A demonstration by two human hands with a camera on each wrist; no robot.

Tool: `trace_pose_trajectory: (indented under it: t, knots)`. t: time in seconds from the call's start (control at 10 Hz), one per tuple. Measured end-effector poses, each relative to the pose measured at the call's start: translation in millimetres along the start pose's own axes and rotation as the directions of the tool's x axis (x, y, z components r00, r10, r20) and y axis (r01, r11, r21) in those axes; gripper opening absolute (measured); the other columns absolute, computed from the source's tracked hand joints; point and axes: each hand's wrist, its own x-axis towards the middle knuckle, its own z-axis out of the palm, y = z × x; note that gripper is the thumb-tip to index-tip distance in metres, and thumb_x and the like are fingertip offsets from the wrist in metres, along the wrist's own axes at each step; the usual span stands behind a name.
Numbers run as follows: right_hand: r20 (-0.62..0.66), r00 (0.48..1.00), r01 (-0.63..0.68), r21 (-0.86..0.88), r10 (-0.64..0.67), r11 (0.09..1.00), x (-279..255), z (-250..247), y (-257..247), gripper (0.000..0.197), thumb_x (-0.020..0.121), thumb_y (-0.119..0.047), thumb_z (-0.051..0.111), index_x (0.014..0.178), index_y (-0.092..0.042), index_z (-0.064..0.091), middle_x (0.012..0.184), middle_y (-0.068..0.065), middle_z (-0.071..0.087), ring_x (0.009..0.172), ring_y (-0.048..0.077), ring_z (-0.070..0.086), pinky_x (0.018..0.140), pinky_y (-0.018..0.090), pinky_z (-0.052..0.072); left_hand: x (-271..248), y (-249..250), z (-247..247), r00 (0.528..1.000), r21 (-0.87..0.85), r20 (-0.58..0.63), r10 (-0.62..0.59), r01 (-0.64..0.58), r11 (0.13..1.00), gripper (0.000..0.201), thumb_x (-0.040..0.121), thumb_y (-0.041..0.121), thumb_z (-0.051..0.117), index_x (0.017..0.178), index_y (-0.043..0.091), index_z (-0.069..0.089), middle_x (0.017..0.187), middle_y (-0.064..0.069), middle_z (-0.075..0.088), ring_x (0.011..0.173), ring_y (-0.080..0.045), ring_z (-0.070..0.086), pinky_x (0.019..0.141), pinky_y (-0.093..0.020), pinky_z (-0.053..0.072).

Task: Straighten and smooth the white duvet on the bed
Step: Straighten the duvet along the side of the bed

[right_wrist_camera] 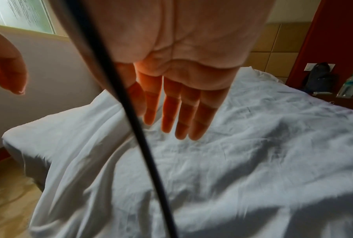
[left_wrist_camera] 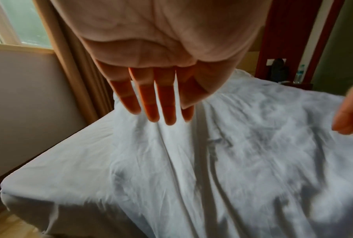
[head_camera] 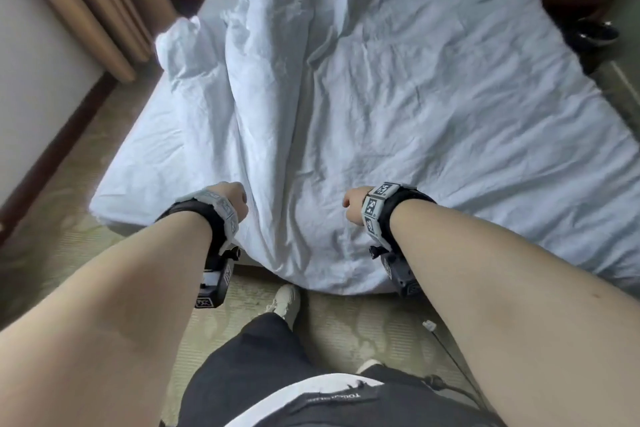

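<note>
A beige curtain (head_camera: pixel 86 7) is hanging beside the bed (head_camera: pixel 138 156), where the white duvet (head_camera: pixel 398 107) is lying rumpled, bunched into ridges ahead of the left fingers (left_wrist_camera: pixel 147 103) and flatter beyond the right fingers (right_wrist_camera: pixel 183 112). The head view is hiding both sets of fingers behind the wrists; the wrist views are showing the left hand (head_camera: pixel 231 199) and right hand (head_camera: pixel 356 206) spread straight, hovering just above the fabric, gripping nothing.

Tan curtains (head_camera: pixel 86 10) hang beside a window (left_wrist_camera: pixel 18 21) off the bed's left edge, a patterned carpet (head_camera: pixel 346 322) lies past its foot, and bottles (right_wrist_camera: pixel 348 85) (blurred) stand with a dark bag (right_wrist_camera: pixel 320 75) off its far right corner.
</note>
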Motion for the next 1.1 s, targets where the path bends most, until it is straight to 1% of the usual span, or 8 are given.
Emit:
trace_pose_trajectory:
  t: [0.1, 0.4, 0.6, 0.7, 0.8, 0.9, 1.0, 1.1]
  knots:
    - [-0.001, 0.999, -0.054, 0.097, 0.054, 0.994, 15, -14, -25, 0.039, 0.096, -0.013, 0.046, 0.135, -0.006, 0.049, 0.137, 0.015, 0.051, 0.126, 0.031, 0.049, 0.105, 0.034, 0.041, 15, -23, -12, 0.992, -0.156, -0.125, -0.032, 0.012, 0.988, 0.035, 0.094, 0.012, 0.043, 0.128, 0.013, 0.05, 0.128, -0.01, 0.055, 0.104, -0.028, 0.058, 0.083, -0.032, 0.044]
    - [0.066, 0.996, -0.072, 0.255, 0.057, 0.964, 155, -25, -133, 0.039, 0.095, -0.018, 0.046, 0.134, -0.014, 0.05, 0.136, 0.008, 0.054, 0.122, 0.026, 0.053, 0.101, 0.029, 0.043, 159, -101, -35, 0.99, -0.346, -0.09, -0.109, 0.072, 0.936, 0.059, 0.091, 0.024, 0.053, 0.143, 0.015, 0.029, 0.138, -0.015, 0.043, 0.122, -0.036, 0.048, 0.1, -0.046, 0.042]
    - [-0.08, 0.97, -0.196, 0.303, 0.23, 0.933, 281, -38, -212, 0.069, 0.087, -0.035, 0.057, 0.147, -0.025, 0.024, 0.151, 0.007, 0.026, 0.139, 0.027, 0.029, 0.113, 0.035, 0.026, 274, -153, -61, 0.999, -0.489, 0.013, -0.04, 0.042, 0.871, 0.076, 0.09, 0.037, 0.058, 0.149, 0.016, 0.014, 0.144, -0.014, 0.038, 0.125, -0.037, 0.046, 0.102, -0.045, 0.039]
    - [-0.019, 0.929, -0.346, 0.319, 0.371, 0.882, 316, -34, -218, 0.091, 0.081, -0.046, 0.065, 0.15, -0.025, 0.009, 0.154, 0.011, 0.017, 0.143, 0.03, 0.018, 0.117, 0.042, 0.022, 311, -158, -74, 0.998, -0.609, 0.062, 0.017, 0.025, 0.793, 0.08, 0.09, 0.035, 0.058, 0.15, 0.019, 0.007, 0.141, -0.017, 0.042, 0.113, -0.035, 0.055, 0.092, -0.04, 0.044]
    - [0.146, 0.865, -0.5, 0.299, 0.479, 0.812, 322, -21, -204, 0.091, 0.078, -0.047, 0.068, 0.147, -0.021, 0.014, 0.151, 0.014, 0.027, 0.138, 0.034, 0.031, 0.112, 0.047, 0.031, 329, -141, -80, 0.99, -0.641, 0.1, 0.096, -0.009, 0.768, 0.089, 0.089, 0.034, 0.058, 0.152, 0.022, -0.004, 0.131, -0.018, 0.052, 0.106, -0.034, 0.06, 0.084, -0.036, 0.044]
    - [0.146, 0.812, -0.578, 0.338, 0.565, 0.742, 316, -9, -188, 0.067, 0.085, -0.045, 0.06, 0.138, -0.013, 0.034, 0.14, 0.016, 0.044, 0.126, 0.035, 0.047, 0.103, 0.041, 0.041, 341, -125, -76, 0.982, -0.553, 0.107, 0.156, -0.072, 0.83, 0.09, 0.09, 0.019, 0.056, 0.151, 0.018, -0.009, 0.125, -0.021, 0.056, 0.107, -0.036, 0.06, 0.085, -0.039, 0.045]
    - [-0.011, 0.822, -0.554, 0.216, 0.569, 0.804, 314, -5, -187, 0.064, 0.088, -0.039, 0.057, 0.141, -0.017, 0.03, 0.141, 0.015, 0.034, 0.13, 0.033, 0.036, 0.106, 0.041, 0.034, 342, -124, -75, 0.976, -0.504, 0.112, 0.187, -0.106, 0.857, 0.08, 0.085, 0.006, 0.051, 0.147, 0.023, 0.004, 0.121, -0.016, 0.055, 0.099, -0.036, 0.062, 0.082, -0.041, 0.049]
    - [-0.151, 0.873, -0.456, 0.087, 0.464, 0.886, 322, -9, -186, 0.065, 0.085, -0.028, 0.058, 0.142, -0.024, 0.027, 0.14, 0.011, 0.027, 0.129, 0.03, 0.03, 0.106, 0.039, 0.028, 337, -134, -72, 0.967, -0.421, -0.013, 0.254, -0.235, 0.876, 0.065, 0.081, 0.003, 0.049, 0.136, 0.026, 0.022, 0.129, -0.008, 0.038, 0.09, -0.029, 0.053, 0.072, -0.035, 0.045]
